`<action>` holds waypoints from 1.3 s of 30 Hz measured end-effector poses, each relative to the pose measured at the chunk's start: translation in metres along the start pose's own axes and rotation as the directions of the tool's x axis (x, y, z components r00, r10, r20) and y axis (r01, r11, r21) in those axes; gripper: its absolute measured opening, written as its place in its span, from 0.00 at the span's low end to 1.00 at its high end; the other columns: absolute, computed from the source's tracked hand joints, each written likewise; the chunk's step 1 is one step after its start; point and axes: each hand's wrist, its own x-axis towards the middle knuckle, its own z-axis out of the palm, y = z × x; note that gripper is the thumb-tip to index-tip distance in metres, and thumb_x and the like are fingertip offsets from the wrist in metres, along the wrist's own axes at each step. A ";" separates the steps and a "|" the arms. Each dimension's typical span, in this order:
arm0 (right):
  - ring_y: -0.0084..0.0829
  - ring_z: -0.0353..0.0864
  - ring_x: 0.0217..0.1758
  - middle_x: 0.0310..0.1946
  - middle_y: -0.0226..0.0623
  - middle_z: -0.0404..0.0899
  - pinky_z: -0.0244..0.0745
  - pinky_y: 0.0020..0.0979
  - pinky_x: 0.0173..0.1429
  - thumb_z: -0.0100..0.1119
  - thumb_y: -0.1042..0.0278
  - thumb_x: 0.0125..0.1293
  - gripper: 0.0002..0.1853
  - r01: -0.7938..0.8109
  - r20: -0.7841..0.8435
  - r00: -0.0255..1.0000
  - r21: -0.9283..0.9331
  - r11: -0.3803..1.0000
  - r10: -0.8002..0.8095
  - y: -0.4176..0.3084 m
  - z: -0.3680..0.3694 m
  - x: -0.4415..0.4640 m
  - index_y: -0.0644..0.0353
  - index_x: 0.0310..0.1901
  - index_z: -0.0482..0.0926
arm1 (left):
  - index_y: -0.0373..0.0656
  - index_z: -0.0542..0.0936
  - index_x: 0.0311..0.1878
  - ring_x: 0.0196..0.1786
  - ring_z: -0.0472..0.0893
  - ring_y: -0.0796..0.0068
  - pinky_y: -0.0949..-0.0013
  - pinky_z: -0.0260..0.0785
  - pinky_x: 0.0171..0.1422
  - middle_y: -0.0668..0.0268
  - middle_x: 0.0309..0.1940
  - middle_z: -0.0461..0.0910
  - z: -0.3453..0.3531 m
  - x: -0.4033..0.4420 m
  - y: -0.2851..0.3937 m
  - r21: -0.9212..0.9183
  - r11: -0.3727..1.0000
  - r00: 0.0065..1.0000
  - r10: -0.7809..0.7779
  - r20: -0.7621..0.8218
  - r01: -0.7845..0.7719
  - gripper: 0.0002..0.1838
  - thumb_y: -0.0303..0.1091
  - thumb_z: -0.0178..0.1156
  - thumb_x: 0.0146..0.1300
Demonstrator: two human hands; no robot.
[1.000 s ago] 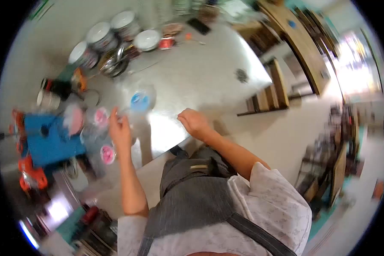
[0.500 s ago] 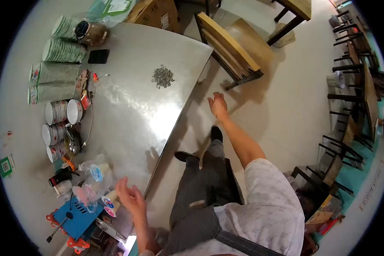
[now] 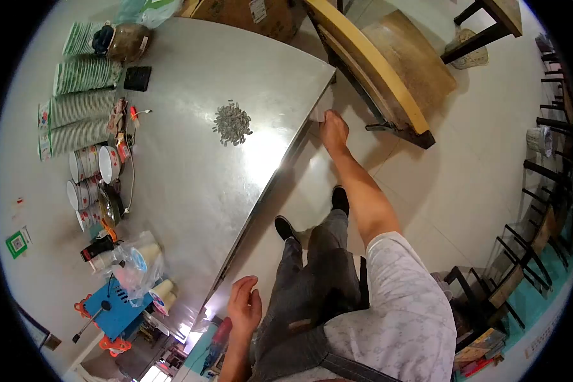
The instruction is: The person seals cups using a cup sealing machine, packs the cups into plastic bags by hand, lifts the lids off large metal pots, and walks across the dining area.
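Observation:
My right hand [image 3: 334, 132] is closed beside the right edge of the metal-topped table [image 3: 191, 83]. A small pale patch shows at its fingertips, but I cannot make out what the fingers grip. My left hand [image 3: 244, 305] hangs near the table's front edge, fingers loosely stretched and holding nothing. On the tabletop lies a loose pile of sunflower seeds [image 3: 232, 123], with neither hand touching it.
A wooden chair [image 3: 379, 70] stands just beyond my right hand. Along the table's left side are stacked bowls [image 3: 79, 114], a jar [image 3: 128, 42], a black phone-like slab [image 3: 137, 79], a plastic bag [image 3: 137, 261] and a blue stand [image 3: 111, 312]. Cardboard box [image 3: 245, 16] at the back.
My right hand has gone from open fingers to closed at the table edge. My left hand has swung right, away from the plastic bag. The view has shifted closer to the chair.

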 end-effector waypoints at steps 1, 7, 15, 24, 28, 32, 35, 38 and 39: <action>0.49 0.82 0.41 0.36 0.47 0.82 0.77 0.42 0.43 0.62 0.69 0.62 0.06 -0.001 0.095 0.996 0.002 1.000 0.001 -0.001 -0.013 -0.003 0.60 0.31 0.77 | 0.38 0.81 0.53 0.40 0.83 0.70 0.75 0.73 0.33 0.56 0.53 0.79 0.002 0.000 0.003 0.000 1.000 1.000 0.001 0.001 -0.001 0.18 0.13 0.57 0.61; 0.50 0.83 0.36 0.30 0.46 0.83 0.77 0.46 0.40 0.65 0.53 0.66 0.18 0.105 0.396 0.916 -0.075 0.992 -0.067 -0.008 -0.070 -0.023 0.60 0.29 0.78 | 0.39 0.81 0.53 0.43 0.83 0.64 0.71 0.75 0.41 0.55 0.53 0.79 0.007 0.010 0.026 0.028 0.998 0.995 0.051 0.086 -0.053 0.18 0.14 0.56 0.61; 0.52 0.82 0.34 0.28 0.47 0.83 0.75 0.46 0.39 0.62 0.51 0.69 0.19 0.056 0.351 0.931 0.139 0.989 -0.102 -0.022 -0.115 -0.047 0.61 0.30 0.80 | 0.38 0.81 0.53 0.49 0.83 0.57 0.66 0.75 0.50 0.54 0.51 0.81 0.001 -0.008 0.053 -0.081 0.988 0.979 0.143 0.143 -0.132 0.18 0.16 0.55 0.61; 0.50 0.82 0.38 0.31 0.46 0.82 0.75 0.45 0.43 0.66 0.56 0.64 0.14 -0.117 0.491 0.871 0.200 0.973 0.004 -0.036 -0.132 -0.033 0.60 0.34 0.81 | 0.38 0.82 0.52 0.49 0.83 0.53 0.63 0.76 0.51 0.54 0.50 0.81 0.004 -0.027 0.050 -0.118 0.981 0.975 0.172 0.139 -0.156 0.16 0.18 0.56 0.62; 0.47 0.82 0.36 0.28 0.44 0.82 0.75 0.45 0.44 0.68 0.52 0.62 0.17 -0.116 0.552 0.833 0.107 0.988 0.038 -0.039 -0.133 -0.033 0.59 0.31 0.79 | 0.39 0.82 0.52 0.48 0.83 0.53 0.62 0.76 0.51 0.54 0.50 0.81 0.007 -0.032 0.043 -0.119 0.979 0.975 0.180 0.128 -0.165 0.16 0.18 0.56 0.61; 0.45 0.83 0.39 0.29 0.44 0.82 0.76 0.45 0.47 0.67 0.50 0.62 0.19 0.247 0.700 0.710 -0.152 0.957 -0.072 0.019 -0.125 -0.104 0.61 0.31 0.78 | 0.40 0.82 0.52 0.46 0.83 0.54 0.62 0.77 0.51 0.55 0.50 0.81 0.001 -0.032 0.045 -0.079 0.976 0.967 0.214 0.136 -0.205 0.16 0.18 0.56 0.62; 0.47 0.83 0.42 0.32 0.46 0.82 0.76 0.47 0.48 0.66 0.54 0.62 0.17 0.254 0.715 0.686 -0.061 0.965 -0.135 0.027 -0.144 -0.160 0.61 0.36 0.80 | 0.40 0.82 0.53 0.47 0.83 0.53 0.61 0.76 0.51 0.55 0.51 0.81 -0.007 -0.030 0.049 -0.132 0.979 0.975 0.175 0.139 -0.157 0.17 0.19 0.56 0.62; 0.54 0.81 0.42 0.35 0.54 0.79 0.75 0.47 0.47 0.67 0.62 0.60 0.14 -0.076 0.889 0.454 -0.035 0.996 0.066 -0.034 -0.191 -0.187 0.65 0.36 0.77 | 0.41 0.81 0.55 0.48 0.82 0.53 0.61 0.76 0.51 0.55 0.52 0.81 -0.009 -0.027 0.044 -0.145 0.982 0.982 0.139 0.131 -0.119 0.17 0.19 0.56 0.63; 0.53 0.81 0.43 0.36 0.55 0.79 0.75 0.47 0.48 0.65 0.65 0.60 0.12 0.064 0.857 0.494 0.135 0.989 -0.149 -0.048 -0.196 -0.195 0.65 0.38 0.77 | 0.40 0.81 0.55 0.45 0.82 0.58 0.65 0.75 0.48 0.56 0.52 0.81 -0.011 -0.025 0.044 -0.145 0.972 0.975 0.200 0.101 -0.185 0.18 0.19 0.57 0.63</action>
